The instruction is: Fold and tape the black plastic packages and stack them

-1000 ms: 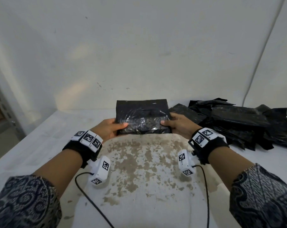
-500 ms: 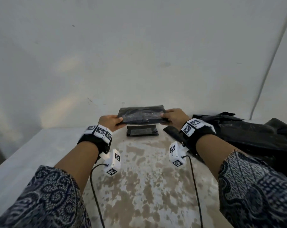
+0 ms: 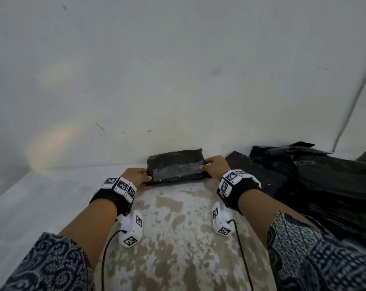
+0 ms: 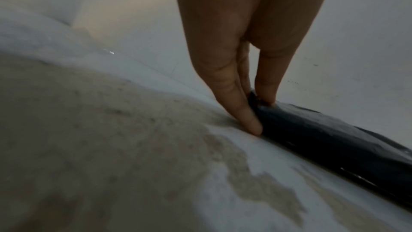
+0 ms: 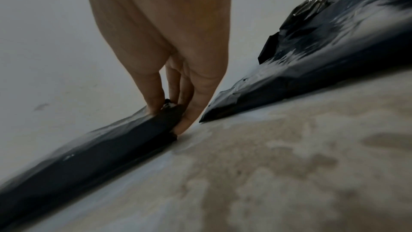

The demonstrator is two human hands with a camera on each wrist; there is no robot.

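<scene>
I see the taped black package (image 3: 175,168) at the far side of the counter (image 3: 52,192) by the white wall (image 3: 177,70), my left hand (image 3: 137,177) pinching its left end and my right hand (image 3: 214,168) pinching its right end, thumbs on top. To the right lies the pile of loose black plastic bags (image 3: 316,181), just beside my right hand. The wrist views show what the head view hides: the fingers (image 4: 240,112) reach down to the stained counter, and the package's lower edge meets it.
</scene>
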